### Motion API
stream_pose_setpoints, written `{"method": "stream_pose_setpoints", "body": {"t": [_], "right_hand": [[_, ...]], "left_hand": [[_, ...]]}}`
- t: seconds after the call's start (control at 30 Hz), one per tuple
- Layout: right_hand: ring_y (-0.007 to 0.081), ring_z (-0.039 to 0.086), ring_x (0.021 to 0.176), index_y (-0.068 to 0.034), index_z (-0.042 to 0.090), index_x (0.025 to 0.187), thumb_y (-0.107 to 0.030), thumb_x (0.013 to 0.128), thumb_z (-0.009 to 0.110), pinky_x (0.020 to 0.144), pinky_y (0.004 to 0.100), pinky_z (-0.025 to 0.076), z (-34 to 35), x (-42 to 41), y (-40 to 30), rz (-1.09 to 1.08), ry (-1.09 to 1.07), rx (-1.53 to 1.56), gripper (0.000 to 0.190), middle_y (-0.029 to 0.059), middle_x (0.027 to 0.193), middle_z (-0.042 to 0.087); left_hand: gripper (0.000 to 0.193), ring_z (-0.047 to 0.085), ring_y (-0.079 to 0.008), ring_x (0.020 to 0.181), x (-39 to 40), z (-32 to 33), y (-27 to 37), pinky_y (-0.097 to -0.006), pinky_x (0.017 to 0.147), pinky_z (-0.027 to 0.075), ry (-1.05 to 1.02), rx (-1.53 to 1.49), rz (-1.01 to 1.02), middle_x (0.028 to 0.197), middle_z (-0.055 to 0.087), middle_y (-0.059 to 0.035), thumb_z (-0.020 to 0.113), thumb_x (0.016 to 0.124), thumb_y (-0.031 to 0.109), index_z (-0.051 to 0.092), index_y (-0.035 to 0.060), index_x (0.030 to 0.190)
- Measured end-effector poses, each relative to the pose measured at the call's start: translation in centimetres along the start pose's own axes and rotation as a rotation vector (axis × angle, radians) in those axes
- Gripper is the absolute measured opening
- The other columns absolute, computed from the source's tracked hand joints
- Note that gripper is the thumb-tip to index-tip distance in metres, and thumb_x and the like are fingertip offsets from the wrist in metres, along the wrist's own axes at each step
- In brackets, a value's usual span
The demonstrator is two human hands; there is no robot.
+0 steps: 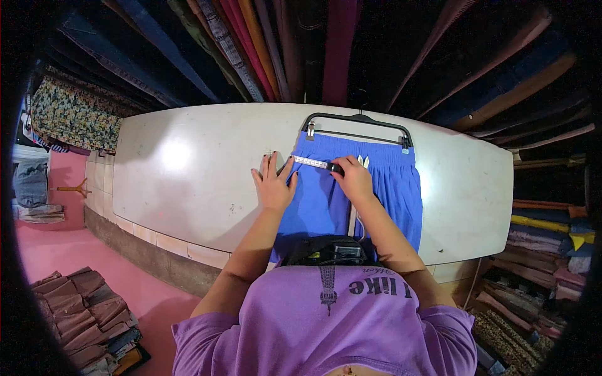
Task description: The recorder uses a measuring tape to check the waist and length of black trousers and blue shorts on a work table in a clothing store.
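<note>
Blue shorts (308, 202) with a gathered elastic waistband and a white drawstring (363, 162) lie on a white tabletop (197, 141). They are clipped to a black clip hanger (362, 118). My right hand (356, 181) grips the dark case of a tape measure (335, 168). Its white blade (309, 161) runs leftward across the shorts just below the waistband. My left hand (275, 185) rests with fingers spread over the left edge of the shorts, one fingertip at the blade's end. The lower part of the shorts is hidden by a black bag (324, 249) at my waist.
Rows of hanging trousers (235, 51) line the far side of the table. Folded clothes (536, 244) are stacked at the right. More folded garments (89, 315) lie on the pink floor (160, 301) at lower left. A floral garment (77, 108) hangs at upper left.
</note>
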State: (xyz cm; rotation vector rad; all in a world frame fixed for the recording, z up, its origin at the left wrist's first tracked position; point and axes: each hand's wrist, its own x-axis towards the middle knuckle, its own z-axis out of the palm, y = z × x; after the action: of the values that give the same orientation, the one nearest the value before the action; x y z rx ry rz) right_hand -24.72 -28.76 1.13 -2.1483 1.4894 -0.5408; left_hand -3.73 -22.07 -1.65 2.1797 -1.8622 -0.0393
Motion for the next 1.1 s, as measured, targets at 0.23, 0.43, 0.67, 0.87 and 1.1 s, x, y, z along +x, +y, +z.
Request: {"method": "stream_pose_setpoints", "body": {"t": [0.23,0.43,0.67,0.87,1.1], "right_hand": [[0.0308,0.066,0.080,-0.015,0.068,0.101,-0.019,0.076,0.075,0.069,0.0405,0.055,-0.2,-0.2,0.7,0.002,0.011,0.004,0.026,0.0067,0.097,0.064],[0.0302,0.066,0.080,-0.015,0.068,0.100,-0.018,0.075,0.076,0.068,0.0404,0.055,-0.7,-0.5,1.1,-0.002,0.031,0.029,0.026,0.0063,0.095,0.064],[0.0298,0.066,0.081,-0.015,0.068,0.100,-0.018,0.075,0.076,0.070,0.0406,0.055,-1.2,-0.8,1.6,0.040,0.022,0.006,0.026,0.0061,0.096,0.064],[0.0300,0.067,0.082,-0.016,0.069,0.101,-0.018,0.075,0.076,0.070,0.0408,0.055,-1.7,-1.0,1.7,0.056,0.001,0.006,0.028,0.0067,0.098,0.065],[0.0314,0.066,0.082,-0.015,0.069,0.100,-0.017,0.075,0.076,0.070,0.0407,0.055,-2.7,-1.3,1.5,0.064,0.018,0.032,0.026,0.0081,0.098,0.065]], "left_hand": [[0.042,0.033,-0.0341,0.137,0.0,0.1,-0.1,-0.0676,0.105,0.024,0.017,0.007,0.007,0.144,0.042,-0.0112,0.062,0.087,0.033,0.060,0.0284,0.129],[0.045,0.032,-0.0337,0.138,0.0,0.4,-0.3,-0.0680,0.104,0.023,0.004,0.033,0.021,0.147,0.040,-0.0115,0.062,0.088,0.039,0.058,0.0273,0.131],[0.049,0.031,-0.0345,0.139,0.0,0.5,-0.2,-0.0687,0.104,0.022,-0.028,0.036,0.014,0.149,0.038,-0.0117,0.063,0.087,0.043,0.057,0.0273,0.133],[0.049,0.030,-0.0338,0.139,0.0,0.7,-0.4,-0.0686,0.105,0.021,-0.018,0.041,0.015,0.149,0.037,-0.0114,0.063,0.087,0.043,0.056,0.0277,0.134],[0.049,0.029,-0.0330,0.140,0.1,0.4,-0.2,-0.0680,0.106,0.021,-0.039,0.034,0.010,0.149,0.037,-0.0111,0.063,0.087,0.043,0.056,0.0277,0.134]]}}
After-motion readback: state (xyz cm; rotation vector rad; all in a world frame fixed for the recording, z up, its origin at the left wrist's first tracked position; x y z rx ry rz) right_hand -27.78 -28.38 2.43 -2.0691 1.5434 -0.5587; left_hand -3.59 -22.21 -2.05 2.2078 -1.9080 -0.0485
